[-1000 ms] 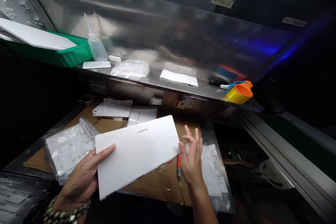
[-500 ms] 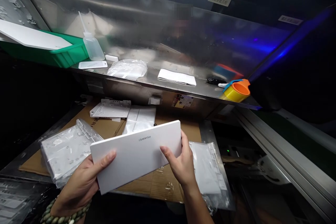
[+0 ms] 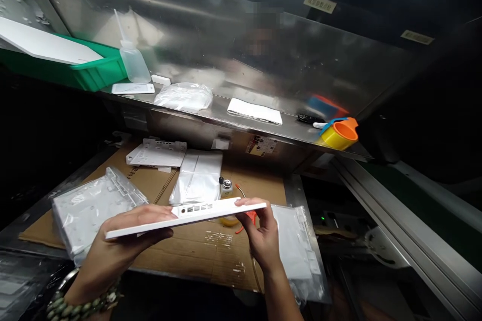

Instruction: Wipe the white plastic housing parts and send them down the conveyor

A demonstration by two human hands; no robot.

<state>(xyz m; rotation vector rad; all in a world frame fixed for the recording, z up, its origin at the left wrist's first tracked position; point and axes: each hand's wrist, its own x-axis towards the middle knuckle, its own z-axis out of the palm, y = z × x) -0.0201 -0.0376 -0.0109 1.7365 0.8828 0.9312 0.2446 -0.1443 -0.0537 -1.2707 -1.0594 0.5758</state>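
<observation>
A white plastic housing panel is held edge-on above the cardboard, its row of port openings towards the back. At its left end my left hand is closed, fingers above and thumb below. My right hand grips the right end, with fingers over the top and the thumb underneath. Behind the panel, partly covered by it, lies a red-handled tool. A small metal-topped item stands near it. Bagged white panels lie on both sides, one stack at left and another at right.
Clear plastic bags and a loose white panel lie on the cardboard. The metal shelf behind carries a squeeze bottle, a folded white cloth and a yellow-orange tape dispenser. A green bin stands at left.
Both hands have tipped the panel from showing its broad lettered face to lying nearly flat, edge towards me. The port openings and the red-handled tool behind have come into sight.
</observation>
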